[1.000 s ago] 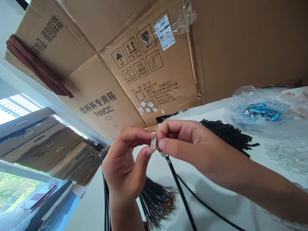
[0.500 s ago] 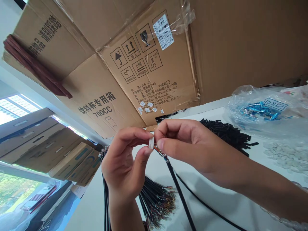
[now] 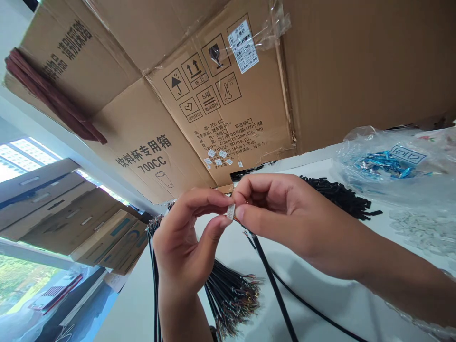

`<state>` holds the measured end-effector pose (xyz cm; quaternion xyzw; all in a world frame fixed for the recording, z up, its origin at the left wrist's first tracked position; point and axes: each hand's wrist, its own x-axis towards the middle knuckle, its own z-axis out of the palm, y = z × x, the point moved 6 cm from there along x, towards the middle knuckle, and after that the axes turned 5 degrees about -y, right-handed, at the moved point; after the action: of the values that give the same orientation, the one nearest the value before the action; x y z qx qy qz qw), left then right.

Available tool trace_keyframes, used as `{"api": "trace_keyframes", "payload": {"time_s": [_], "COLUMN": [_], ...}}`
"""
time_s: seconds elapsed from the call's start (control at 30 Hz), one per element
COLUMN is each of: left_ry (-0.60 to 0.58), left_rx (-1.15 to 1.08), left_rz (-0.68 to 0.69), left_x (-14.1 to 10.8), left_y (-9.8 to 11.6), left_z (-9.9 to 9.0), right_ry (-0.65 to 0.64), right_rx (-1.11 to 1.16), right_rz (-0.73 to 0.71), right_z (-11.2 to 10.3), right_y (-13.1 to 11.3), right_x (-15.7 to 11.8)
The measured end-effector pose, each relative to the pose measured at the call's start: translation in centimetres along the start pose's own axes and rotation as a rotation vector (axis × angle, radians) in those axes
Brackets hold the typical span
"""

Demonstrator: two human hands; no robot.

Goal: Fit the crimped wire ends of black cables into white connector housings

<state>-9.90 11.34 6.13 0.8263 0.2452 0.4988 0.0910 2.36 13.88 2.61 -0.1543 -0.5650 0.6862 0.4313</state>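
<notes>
A small white connector housing [image 3: 231, 212] is pinched between the thumb and forefinger of my left hand [image 3: 190, 237]. Close beside it, my right hand [image 3: 281, 213] pinches thin coloured wires at the connector's side; the fingertips hide most of them. These wires come out of the end of a black cable [image 3: 272, 280], which runs down toward the bottom edge. A thinner black cable [image 3: 313, 311] lies behind it on the white table [image 3: 131, 304]. Below my left hand, a bundle of black cables [image 3: 231, 289] fans out with stripped, coloured wire ends.
Large cardboard boxes [image 3: 156, 114] stand along the back. On the right are a pile of short black tubes [image 3: 338, 197], a clear plastic bag [image 3: 392, 164] with blue pieces, and small translucent parts [image 3: 423, 230]. More cables [image 3: 154, 247] hang together left of my left hand.
Both hands have shifted slightly right together with the connector and the cable. My right fingertips now cover more of the coloured wires.
</notes>
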Motion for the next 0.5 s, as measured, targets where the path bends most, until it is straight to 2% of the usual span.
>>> {"api": "trace_keyframes", "payload": {"time_s": [0.23, 0.5], "left_ry": [0.003, 0.042], "left_rx": [-0.036, 0.036], "left_rz": [0.022, 0.005], "left_x": [0.1, 0.0], "left_y": [0.2, 0.4], "left_z": [0.0, 0.0], "right_ry": [0.065, -0.011], "right_rx": [-0.128, -0.05], "right_rz": [-0.063, -0.062], "right_z": [-0.2, 0.1], "right_y": [-1.0, -0.5], "right_x": [0.9, -0.3]}}
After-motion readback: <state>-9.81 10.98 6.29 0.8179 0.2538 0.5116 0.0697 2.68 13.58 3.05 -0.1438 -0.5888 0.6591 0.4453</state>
